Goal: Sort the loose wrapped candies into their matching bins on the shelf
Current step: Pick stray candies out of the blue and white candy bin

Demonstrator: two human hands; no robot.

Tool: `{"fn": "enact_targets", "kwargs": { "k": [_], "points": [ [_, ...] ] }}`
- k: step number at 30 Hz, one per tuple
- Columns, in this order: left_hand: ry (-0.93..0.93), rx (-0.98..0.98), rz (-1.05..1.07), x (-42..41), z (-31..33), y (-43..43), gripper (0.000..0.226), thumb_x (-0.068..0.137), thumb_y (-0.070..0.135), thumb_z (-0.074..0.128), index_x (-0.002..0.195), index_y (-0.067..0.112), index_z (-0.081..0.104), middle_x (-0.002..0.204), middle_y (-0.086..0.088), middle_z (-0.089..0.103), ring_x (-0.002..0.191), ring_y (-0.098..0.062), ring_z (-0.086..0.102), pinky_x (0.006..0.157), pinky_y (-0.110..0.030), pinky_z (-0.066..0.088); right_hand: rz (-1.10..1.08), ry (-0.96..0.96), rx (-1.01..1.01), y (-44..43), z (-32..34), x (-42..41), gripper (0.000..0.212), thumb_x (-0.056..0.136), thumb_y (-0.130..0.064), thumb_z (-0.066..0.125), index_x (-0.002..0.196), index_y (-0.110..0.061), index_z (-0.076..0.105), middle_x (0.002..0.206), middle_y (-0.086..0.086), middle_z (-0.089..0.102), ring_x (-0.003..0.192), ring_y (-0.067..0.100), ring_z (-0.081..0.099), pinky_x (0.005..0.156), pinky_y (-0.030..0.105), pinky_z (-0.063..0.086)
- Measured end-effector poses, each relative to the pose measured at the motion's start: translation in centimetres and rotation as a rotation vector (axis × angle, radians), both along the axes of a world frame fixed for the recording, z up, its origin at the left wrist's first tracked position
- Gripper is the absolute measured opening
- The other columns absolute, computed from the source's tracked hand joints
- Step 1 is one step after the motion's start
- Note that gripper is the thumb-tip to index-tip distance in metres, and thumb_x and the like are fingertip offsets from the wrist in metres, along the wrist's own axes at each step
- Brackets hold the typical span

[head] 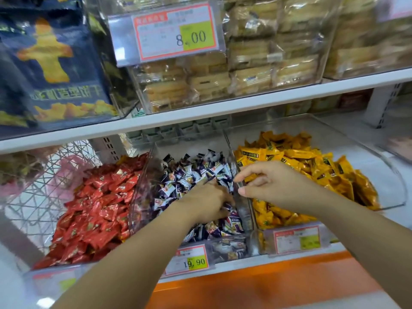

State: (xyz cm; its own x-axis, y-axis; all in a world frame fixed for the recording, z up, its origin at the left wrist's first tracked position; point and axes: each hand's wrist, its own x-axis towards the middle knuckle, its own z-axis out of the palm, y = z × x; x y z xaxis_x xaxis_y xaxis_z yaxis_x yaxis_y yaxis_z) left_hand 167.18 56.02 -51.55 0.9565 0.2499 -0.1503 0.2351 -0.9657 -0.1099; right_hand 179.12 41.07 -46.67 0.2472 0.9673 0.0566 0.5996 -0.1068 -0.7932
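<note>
Left hand [209, 198] burrows into the purple candies [189, 172] in the shelf's [240, 265] middle bin [244, 215], grasp hidden, probably seeking strays; right hand [274, 184] hovers loosely curled, apparently empty, over the yellow bin's [399, 186] left edge.

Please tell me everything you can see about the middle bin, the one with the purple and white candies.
The middle bin is clear plastic with sloping side walls. It stands on the lower shelf between the red candies and the yellow candies, well filled with small purple and white candies. A price tag reading 19.90 sits on its front. The left hand digs into the candies; the right hand is at its right wall, contact unclear.
</note>
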Motion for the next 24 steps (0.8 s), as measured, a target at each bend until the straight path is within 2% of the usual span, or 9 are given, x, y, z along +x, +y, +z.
{"fn": "enact_targets", "kwargs": {
  "k": [4, 7, 10, 16, 19, 22, 24],
  "points": [
    [-0.024, 0.017, 0.016, -0.9, 0.6, 0.5, 0.029, 0.094, 0.033, 0.053, 0.122, 0.034, 0.059, 0.120, 0.003, 0.059, 0.118, -0.019, 0.045, 0.106, -0.038, 0.024, -0.010, -0.005, -0.004, 0.0, -0.1, -0.1, 0.016, 0.085, -0.027, 0.067, 0.097, -0.037, 0.064, 0.108, -0.017, 0.057, 0.089, -0.002, 0.063, 0.087, 0.027, 0.052],
    [-0.010, 0.041, 0.021, -2.5, 1.3, 1.0, 0.027, 0.095, 0.033, 0.051, 0.122, 0.034, 0.058, 0.118, 0.004, 0.058, 0.118, -0.019, 0.046, 0.106, -0.038, 0.025, 0.000, -0.002, 0.004, -0.1, 0.0, -0.2, 0.015, 0.085, -0.026, 0.067, 0.094, -0.037, 0.064, 0.105, -0.025, 0.051, 0.089, -0.001, 0.064, 0.085, 0.025, 0.052],
    [-0.008, -0.007, 0.059, -4.4, 1.9, 1.4, 0.025, 0.096, 0.032, 0.051, 0.120, 0.036, 0.059, 0.119, 0.007, 0.059, 0.121, -0.016, 0.044, 0.111, -0.038, 0.019, 0.000, 0.002, 0.001, -0.1, 0.0, -0.2, 0.014, 0.085, -0.026, 0.068, 0.093, -0.036, 0.065, 0.107, -0.025, 0.050, 0.089, -0.001, 0.064, 0.087, 0.028, 0.052],
    [0.151, -0.073, 0.199, -6.3, 4.1, 0.5, 0.030, 0.090, 0.030, 0.053, 0.118, 0.038, 0.063, 0.123, 0.009, 0.058, 0.119, -0.016, 0.046, 0.107, -0.043, 0.029, -0.012, -0.011, -0.011, 0.0, 0.0, -0.4, 0.014, 0.085, -0.026, 0.068, 0.095, -0.035, 0.065, 0.112, -0.021, 0.052, 0.093, 0.002, 0.064, 0.089, 0.034, 0.053],
    [0.193, -0.168, 0.265, -5.8, 5.1, -0.5, 0.034, 0.087, 0.035, 0.056, 0.121, 0.033, 0.062, 0.129, 0.010, 0.055, 0.121, -0.015, 0.045, 0.108, -0.041, 0.031, -0.018, -0.018, -0.013, 0.0, -0.1, -0.4, 0.013, 0.084, -0.027, 0.068, 0.094, -0.035, 0.065, 0.116, -0.018, 0.054, 0.095, 0.004, 0.064, 0.090, 0.036, 0.052],
    [-0.024, -0.368, 0.221, -3.8, 5.0, -1.5, 0.030, 0.091, 0.022, 0.055, 0.119, 0.023, 0.065, 0.122, 0.006, 0.062, 0.104, -0.009, 0.056, 0.091, -0.023, 0.042, -0.029, -0.023, -0.007, 0.1, -0.1, -0.4, 0.013, 0.084, -0.026, 0.068, 0.094, -0.034, 0.065, 0.117, -0.016, 0.058, 0.093, 0.003, 0.064, 0.090, 0.036, 0.052],
    [-0.036, -0.495, 0.255, -2.1, 3.7, -2.1, 0.030, 0.093, 0.016, 0.052, 0.121, 0.018, 0.064, 0.117, 0.000, 0.065, 0.100, -0.015, 0.060, 0.088, -0.027, 0.048, -0.036, -0.026, -0.006, 0.1, -0.1, -0.5, 0.013, 0.084, -0.026, 0.068, 0.095, -0.034, 0.066, 0.118, -0.014, 0.060, 0.094, 0.004, 0.064, 0.090, 0.036, 0.052]
  ]
}}
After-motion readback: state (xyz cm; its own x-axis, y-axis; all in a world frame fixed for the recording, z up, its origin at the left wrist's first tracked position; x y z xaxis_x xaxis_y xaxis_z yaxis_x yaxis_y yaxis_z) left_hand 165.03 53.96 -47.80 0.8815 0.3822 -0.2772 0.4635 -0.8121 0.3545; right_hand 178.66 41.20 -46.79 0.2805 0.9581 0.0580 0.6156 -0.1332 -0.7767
